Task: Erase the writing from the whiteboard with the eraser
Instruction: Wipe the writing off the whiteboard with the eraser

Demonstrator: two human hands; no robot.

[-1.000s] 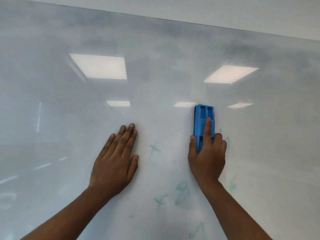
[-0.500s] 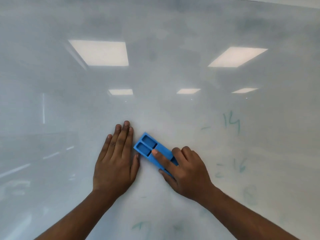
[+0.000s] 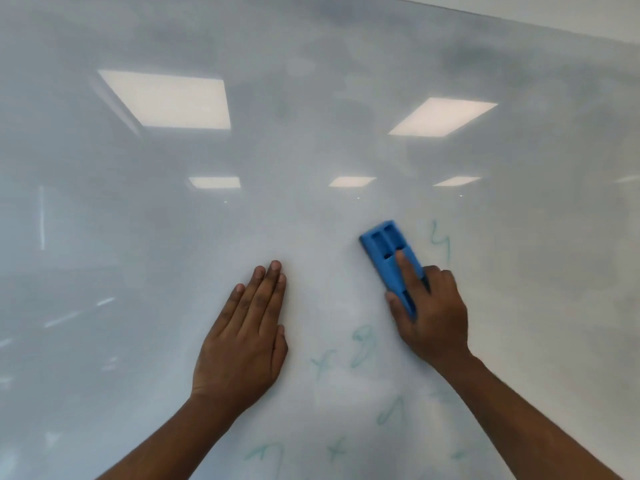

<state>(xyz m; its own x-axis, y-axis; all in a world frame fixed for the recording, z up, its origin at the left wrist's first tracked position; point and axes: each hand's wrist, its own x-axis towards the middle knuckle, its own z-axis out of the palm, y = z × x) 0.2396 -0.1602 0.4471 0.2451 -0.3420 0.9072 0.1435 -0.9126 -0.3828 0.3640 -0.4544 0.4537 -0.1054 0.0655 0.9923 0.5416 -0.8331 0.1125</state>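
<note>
The left hand (image 3: 242,344) lies flat on the whiteboard (image 3: 311,150). At its 3 o'clock the right hand (image 3: 431,317) presses the eraser (image 3: 388,258) against the board, tilted toward 11 o'clock. Faint writing (image 3: 362,346) sits between the hands and at 6 o'clock of them.

The lower end of the eraser (image 3: 388,258) is covered by the right hand (image 3: 431,317). Both forearms are cut off at the bottom edge. The faint green writing (image 3: 362,344) is too smeared to be read.

Blue eraser (image 3: 387,257) tilted on whiteboard (image 3: 311,220) w/ faint green writing (image 3: 362,346).
</note>
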